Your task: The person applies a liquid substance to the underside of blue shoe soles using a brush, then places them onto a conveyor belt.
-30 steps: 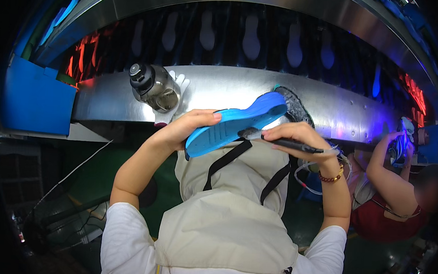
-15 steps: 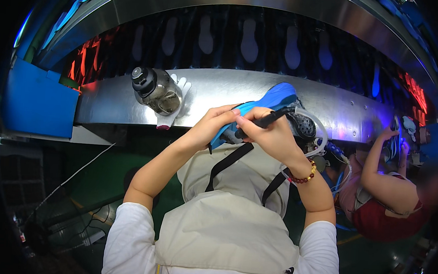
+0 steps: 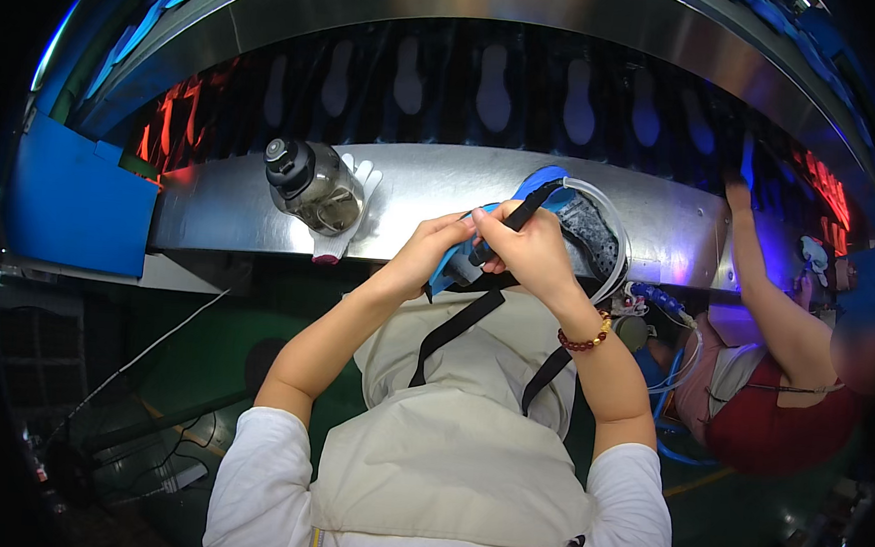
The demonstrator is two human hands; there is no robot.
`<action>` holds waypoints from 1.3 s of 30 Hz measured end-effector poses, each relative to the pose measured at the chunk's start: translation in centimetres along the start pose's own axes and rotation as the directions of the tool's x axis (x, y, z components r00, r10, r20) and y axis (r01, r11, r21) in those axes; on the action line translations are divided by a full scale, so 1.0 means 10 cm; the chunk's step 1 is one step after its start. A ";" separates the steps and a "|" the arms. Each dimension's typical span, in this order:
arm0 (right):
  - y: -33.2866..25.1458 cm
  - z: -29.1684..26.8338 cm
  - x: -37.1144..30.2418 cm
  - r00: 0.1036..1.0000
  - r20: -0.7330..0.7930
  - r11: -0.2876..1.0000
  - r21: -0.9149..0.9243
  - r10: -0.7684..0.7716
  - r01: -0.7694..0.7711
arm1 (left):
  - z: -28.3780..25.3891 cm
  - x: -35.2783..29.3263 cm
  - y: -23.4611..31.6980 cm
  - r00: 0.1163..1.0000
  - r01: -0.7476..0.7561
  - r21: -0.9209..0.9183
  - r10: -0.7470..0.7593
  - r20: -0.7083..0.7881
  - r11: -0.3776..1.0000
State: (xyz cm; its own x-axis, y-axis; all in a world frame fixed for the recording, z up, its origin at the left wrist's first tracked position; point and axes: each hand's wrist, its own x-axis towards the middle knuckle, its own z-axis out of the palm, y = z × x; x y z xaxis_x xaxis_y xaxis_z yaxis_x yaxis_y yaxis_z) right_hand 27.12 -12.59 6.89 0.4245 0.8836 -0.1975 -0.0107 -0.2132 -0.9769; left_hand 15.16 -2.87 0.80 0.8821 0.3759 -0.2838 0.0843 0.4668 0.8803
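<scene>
My left hand [image 3: 425,251] is closed on the near end of a blue shoe sole [image 3: 540,179], held tilted over the bench's front edge. In my right hand [image 3: 531,254] is a black pen-shaped tool [image 3: 534,203], pinched between fingers and thumb. A clear tube [image 3: 617,246] loops from the top of the tool down to the right. The tool's lower end points at the sole near my left fingers. Both hands hide the middle of the sole. A dark, speckled, shoe-shaped piece [image 3: 592,233] lies just right of my right hand.
On the metal bench [image 3: 222,195], a dark bottle [image 3: 314,188] stands at the left by a white glove [image 3: 359,194]. Beyond, several pale sole shapes [image 3: 494,86] line a dark conveyor. At the right, a co-worker's arm [image 3: 754,253] reaches toward it. A blue box [image 3: 77,196] is far left.
My right hand and the pen-shaped tool have shifted slightly left, and the tool stands steeper. The sole has turned, showing less of its face. The co-worker's arm has stretched toward the conveyor.
</scene>
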 end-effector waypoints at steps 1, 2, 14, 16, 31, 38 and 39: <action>0.01 0.01 0.01 1.000 0.000 1.000 0.001 0.000 0.000 | -0.01 0.00 -0.01 1.000 0.000 -0.014 0.001 0.025 1.000; 0.02 0.01 0.02 1.000 -0.001 1.000 0.002 0.000 0.000 | -0.02 0.01 -0.02 1.000 -0.001 -0.014 0.002 0.025 1.000; 0.15 0.03 0.13 0.999 -0.031 0.999 0.031 -0.020 0.021 | -0.05 0.03 -0.08 0.998 0.012 -0.039 -0.014 -0.061 0.999; 0.14 0.02 0.14 0.999 -0.037 0.999 0.035 -0.011 0.012 | -0.05 0.04 -0.09 0.998 0.007 0.023 -0.006 -0.055 1.000; 0.50 -0.16 0.28 0.974 -0.222 0.967 0.256 0.052 0.007 | 0.00 -0.08 -0.04 0.987 -0.012 0.172 0.039 -0.154 0.985; 0.49 -0.24 0.17 0.955 -0.295 0.955 0.284 0.003 0.085 | -0.07 -0.11 0.01 0.982 0.091 -0.141 -0.112 -0.153 0.986; 0.51 -0.27 0.17 0.940 -0.340 0.945 0.295 -0.036 0.143 | -0.09 -0.12 0.02 0.982 0.090 -0.140 -0.111 -0.153 0.986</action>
State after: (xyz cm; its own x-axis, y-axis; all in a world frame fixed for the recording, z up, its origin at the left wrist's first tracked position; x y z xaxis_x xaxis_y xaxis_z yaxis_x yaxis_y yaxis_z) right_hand 30.26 -13.31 1.80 0.7070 0.6965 -0.1231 -0.2163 0.0473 -0.9752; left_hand 13.71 -2.52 1.04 0.7863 0.4395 -0.4343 0.0975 0.6058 0.7896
